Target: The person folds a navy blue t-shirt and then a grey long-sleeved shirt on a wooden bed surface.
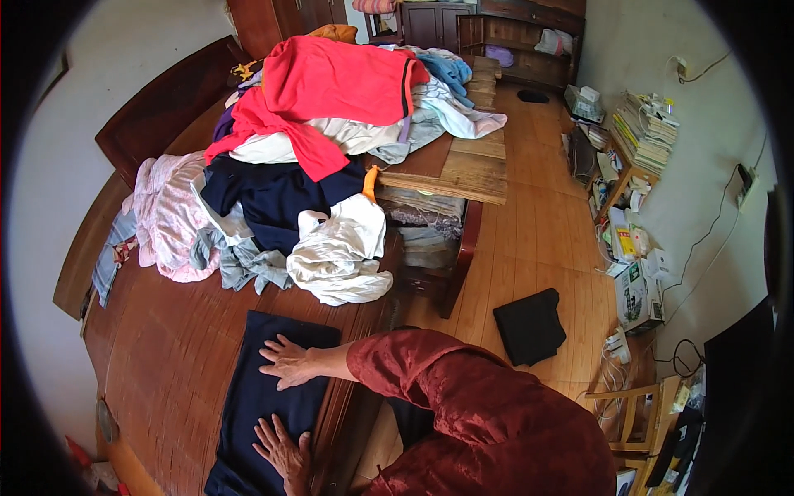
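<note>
A long dark navy garment, folded lengthwise [240, 413], lies flat on the brown bed mat [149, 364] near the bed's edge; it looks like trousers, though I cannot tell for sure. My right hand [289, 361] rests palm down on its upper part, fingers spread. Lower down, my left hand [285, 455] lies on the same cloth, also spread, its thumb toward the bed's edge. Neither hand grips anything. Beyond them is a heap of loose clothes, with a white garment [343, 252], a navy one [281, 198] and a red top [335, 83].
A folded black garment [531, 326] lies on the wooden floor [529, 240] to the right. Pink bedding [169, 215] is bunched at the far left. Along the right wall stand stacked papers [645, 132], a box [638, 293] and a wooden chair [633, 422], with loose cables.
</note>
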Available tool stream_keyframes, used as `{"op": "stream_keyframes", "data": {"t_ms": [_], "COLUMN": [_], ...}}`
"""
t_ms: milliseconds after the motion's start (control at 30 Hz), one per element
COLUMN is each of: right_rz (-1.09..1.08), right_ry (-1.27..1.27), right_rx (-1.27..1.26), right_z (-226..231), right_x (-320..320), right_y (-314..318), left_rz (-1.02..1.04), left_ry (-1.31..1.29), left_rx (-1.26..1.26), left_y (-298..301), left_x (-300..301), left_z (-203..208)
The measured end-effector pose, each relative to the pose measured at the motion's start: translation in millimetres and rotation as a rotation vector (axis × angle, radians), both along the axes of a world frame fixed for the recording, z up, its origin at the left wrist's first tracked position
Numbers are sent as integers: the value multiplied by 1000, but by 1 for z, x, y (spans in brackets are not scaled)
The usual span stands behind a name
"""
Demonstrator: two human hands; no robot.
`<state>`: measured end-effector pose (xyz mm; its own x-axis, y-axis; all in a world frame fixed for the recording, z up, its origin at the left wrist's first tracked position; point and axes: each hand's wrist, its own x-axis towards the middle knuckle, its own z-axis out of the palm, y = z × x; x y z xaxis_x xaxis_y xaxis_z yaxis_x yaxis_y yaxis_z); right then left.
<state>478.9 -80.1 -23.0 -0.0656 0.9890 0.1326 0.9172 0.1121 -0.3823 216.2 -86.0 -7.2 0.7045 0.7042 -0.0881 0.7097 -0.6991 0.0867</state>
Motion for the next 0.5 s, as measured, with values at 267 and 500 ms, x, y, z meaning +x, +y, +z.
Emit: {"op": "stream_keyframes", "data": {"t_ms": [267, 500], "right_rz": [9, -58], "right_ry": [53, 14], "right_rx": [-2, 11], "right_z": [3, 13], "right_x": [-10, -16], "right_y": [6, 23], "left_rz": [56, 276], "left_ry": [-229, -50], "left_rx": [-103, 63], "left_y": [59, 118], "left_x": [-21, -30], "left_z": [9, -1]}}
